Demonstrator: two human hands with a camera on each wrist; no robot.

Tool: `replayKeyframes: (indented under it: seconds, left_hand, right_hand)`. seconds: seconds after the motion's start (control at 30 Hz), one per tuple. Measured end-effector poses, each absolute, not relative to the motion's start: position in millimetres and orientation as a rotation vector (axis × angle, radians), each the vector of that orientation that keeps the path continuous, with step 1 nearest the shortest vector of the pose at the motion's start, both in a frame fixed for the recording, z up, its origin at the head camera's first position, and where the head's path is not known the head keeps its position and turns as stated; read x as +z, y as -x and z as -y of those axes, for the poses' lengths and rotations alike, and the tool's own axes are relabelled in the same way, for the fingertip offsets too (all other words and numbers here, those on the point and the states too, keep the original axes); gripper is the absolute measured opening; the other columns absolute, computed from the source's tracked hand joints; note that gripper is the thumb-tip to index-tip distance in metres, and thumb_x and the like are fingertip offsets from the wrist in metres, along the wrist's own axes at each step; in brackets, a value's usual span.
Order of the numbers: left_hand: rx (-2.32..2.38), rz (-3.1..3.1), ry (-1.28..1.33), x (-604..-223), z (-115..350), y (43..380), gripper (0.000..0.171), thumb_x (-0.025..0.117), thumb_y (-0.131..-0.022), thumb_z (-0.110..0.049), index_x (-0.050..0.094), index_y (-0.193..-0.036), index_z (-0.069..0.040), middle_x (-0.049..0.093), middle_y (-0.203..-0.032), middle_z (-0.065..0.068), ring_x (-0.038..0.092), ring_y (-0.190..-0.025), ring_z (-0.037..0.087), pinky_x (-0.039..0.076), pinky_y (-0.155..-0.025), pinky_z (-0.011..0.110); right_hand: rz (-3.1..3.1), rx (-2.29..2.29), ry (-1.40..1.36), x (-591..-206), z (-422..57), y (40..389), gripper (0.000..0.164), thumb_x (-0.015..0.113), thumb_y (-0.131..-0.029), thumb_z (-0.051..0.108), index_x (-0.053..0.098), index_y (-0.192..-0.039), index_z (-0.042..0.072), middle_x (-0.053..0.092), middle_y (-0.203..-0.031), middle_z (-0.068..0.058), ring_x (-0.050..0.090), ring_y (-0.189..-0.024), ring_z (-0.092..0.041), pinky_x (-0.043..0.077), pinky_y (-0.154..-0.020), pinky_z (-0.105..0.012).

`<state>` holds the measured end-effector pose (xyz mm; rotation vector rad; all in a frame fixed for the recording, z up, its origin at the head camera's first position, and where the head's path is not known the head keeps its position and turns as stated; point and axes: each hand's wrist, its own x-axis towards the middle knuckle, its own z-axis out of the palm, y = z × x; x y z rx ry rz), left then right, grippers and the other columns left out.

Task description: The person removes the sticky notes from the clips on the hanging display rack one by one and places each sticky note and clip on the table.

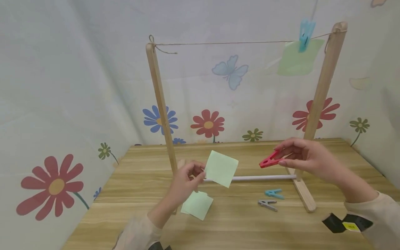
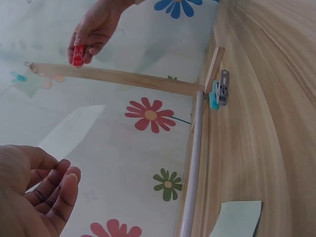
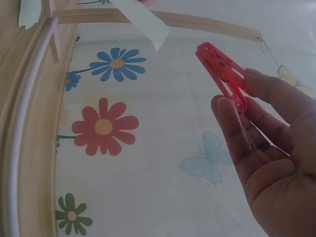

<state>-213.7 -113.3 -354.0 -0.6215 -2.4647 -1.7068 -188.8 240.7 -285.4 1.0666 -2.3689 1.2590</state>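
A square pale green paper (image 1: 221,169) is pinched by its left edge between the thumb and fingers of my left hand (image 1: 189,177), raised over the table. My right hand (image 1: 300,155) holds a red clothespin (image 1: 270,160) by its handle ends, its nose pointing left toward the paper. In the right wrist view the red clothespin (image 3: 222,74) sits between thumb and fingertips. Above both hands a string (image 1: 218,43) runs between two wooden posts. A blue clothespin (image 1: 305,35) fixes another green paper (image 1: 297,59) on its right end.
More green papers (image 1: 197,205) lie on the table below my left hand. A blue clothespin (image 1: 274,193) and a grey clothespin (image 1: 267,205) lie near the right post's wooden foot (image 1: 304,194). A white rod (image 1: 265,178) joins the posts low down. A flowered curtain hangs behind.
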Motion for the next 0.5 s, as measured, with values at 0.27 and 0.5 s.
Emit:
replayKeyframes:
  seconds: [0.27,0.5]
  left_hand:
    - [-1.697,2.518,0.644,-383,122,211,0.015,0.062,-0.09,-0.005,0.062,-0.103,0.002,0.064,-0.082,0.018,0.058,-0.065,0.008,0.049,-0.044,0.021]
    - [-1.636,2.586,0.636,-406,131,211,0.014,0.063,-0.089,-0.005,0.063,-0.101,0.001,0.066,-0.082,0.016,0.06,-0.062,0.006,0.048,-0.042,0.02]
  right_hand:
    - [2.437,1.209,-0.989,-320,-240,186,0.031,0.071,-0.081,-0.003,0.063,-0.111,0.0,0.07,-0.094,0.009,0.063,-0.079,-0.001,0.052,-0.059,-0.018]
    - [2.465,1.29,-0.96,-353,-241,182,0.027,0.069,-0.084,0.0,0.063,-0.109,0.002,0.068,-0.093,0.005,0.062,-0.08,-0.002,0.051,-0.058,-0.021]
